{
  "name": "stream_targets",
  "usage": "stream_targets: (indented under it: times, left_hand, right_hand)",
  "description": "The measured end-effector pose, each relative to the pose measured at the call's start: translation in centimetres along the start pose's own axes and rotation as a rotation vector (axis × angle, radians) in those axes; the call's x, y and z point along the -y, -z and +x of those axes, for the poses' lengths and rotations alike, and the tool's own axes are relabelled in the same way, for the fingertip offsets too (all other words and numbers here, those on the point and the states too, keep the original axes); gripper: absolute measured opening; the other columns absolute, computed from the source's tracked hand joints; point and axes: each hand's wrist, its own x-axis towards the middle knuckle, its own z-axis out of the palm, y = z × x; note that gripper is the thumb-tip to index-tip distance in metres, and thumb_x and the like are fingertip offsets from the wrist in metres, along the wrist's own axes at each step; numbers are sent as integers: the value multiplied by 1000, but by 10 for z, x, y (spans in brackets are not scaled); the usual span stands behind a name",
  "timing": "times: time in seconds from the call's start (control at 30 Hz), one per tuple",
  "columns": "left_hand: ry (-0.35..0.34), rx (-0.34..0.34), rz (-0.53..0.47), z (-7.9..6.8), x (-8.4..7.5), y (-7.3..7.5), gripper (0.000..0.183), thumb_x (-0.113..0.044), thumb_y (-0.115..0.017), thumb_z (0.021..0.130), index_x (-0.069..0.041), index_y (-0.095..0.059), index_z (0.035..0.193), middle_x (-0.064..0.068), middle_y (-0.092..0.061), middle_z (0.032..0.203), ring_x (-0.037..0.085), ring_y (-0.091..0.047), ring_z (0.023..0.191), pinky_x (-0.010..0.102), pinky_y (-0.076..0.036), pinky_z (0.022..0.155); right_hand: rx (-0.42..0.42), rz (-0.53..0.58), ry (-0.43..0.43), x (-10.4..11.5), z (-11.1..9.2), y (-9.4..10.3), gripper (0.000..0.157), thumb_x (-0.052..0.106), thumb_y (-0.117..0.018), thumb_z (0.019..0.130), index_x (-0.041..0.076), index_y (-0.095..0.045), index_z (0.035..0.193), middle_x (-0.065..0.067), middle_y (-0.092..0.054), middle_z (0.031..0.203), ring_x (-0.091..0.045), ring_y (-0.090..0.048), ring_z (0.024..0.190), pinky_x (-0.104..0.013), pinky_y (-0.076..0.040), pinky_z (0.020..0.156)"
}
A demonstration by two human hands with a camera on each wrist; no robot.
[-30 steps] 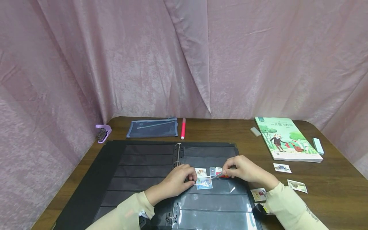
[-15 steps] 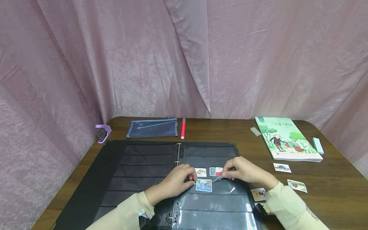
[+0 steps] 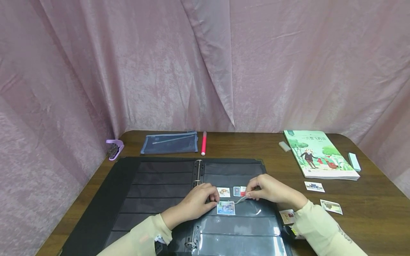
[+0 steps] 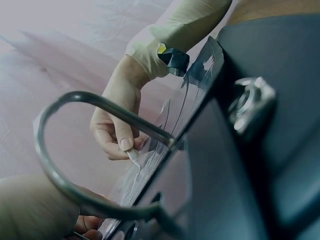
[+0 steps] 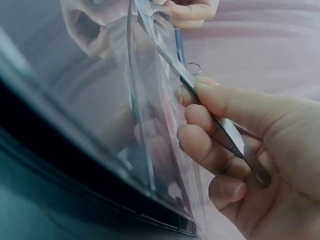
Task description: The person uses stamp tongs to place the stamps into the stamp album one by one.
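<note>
Head view: right hand point(image 3: 272, 189) is pinching tweezers point(image 3: 241, 200), tips lying near the upper right corner of the blue stamp point(image 3: 226, 208) on the page point(image 3: 243, 225); left hand point(image 3: 193, 202), fingers bent, is resting beside it, hold unclear. Any skewed push is risking a creased edge.

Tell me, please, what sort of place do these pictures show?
Probably an indoor desk for study or paper hobbies: the brown wood-grain tabletop carries an open black ring binder with clear pockets, a translucent blue zip pouch and a green illustrated paperback book.
</note>
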Motion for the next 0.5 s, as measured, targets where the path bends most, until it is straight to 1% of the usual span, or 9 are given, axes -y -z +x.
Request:
stream_targets:
  times: [0.1,0.23,0.5]
  left_hand:
    - [4,6,-6,0,0,-1,10,-16,-67,78,-21,-59,81,-9,-50,74,3,-44,74,20,-37,71]
    - [6,9,-9,0,0,-2,11,-15,-68,77,-20,-60,82,-9,-50,74,3,-44,74,20,-37,71]
    - [-2,-2,3,0,3,-3,11,-16,-68,77,-21,-59,82,-10,-50,74,3,-44,75,20,-37,70]
  right_hand:
    - [0,12,-34,-1,-2,2,10,22,-61,84,15,-67,79,8,-60,70,2,-52,58,-18,-45,54]
    - [-19,13,-74,-2,-6,8,10,24,-62,83,16,-68,80,7,-63,73,0,-54,58,-20,-46,54]
    - [-61,0,-104,0,-17,29,13,27,-62,83,16,-68,84,1,-66,78,-5,-57,59,-21,-48,56]
